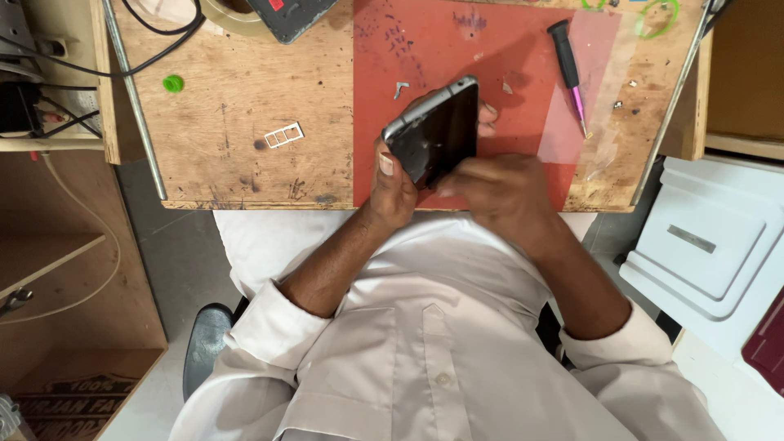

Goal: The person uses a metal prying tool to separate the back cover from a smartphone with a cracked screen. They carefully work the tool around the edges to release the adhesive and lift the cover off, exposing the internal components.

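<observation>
1. The left hand (395, 189) grips a dark phone (433, 135) by its lower left edge, thumb pressed on the metal frame, fingertips showing past the far side
2. The right hand (505, 189) is closed against the phone's lower right edge; what its fingers do there is hidden
3. The phone is held tilted above the red mat (441, 49), near the front edge of the wooden bench (245, 98)
4. A screwdriver (568, 69) with a black handle and pink shaft lies towards the mat's right edge, apart from both hands
5. A small white card tray (283, 135) rests on bare wood left of the mat
6. A green cap (173, 83) sits near the bench's left edge
</observation>
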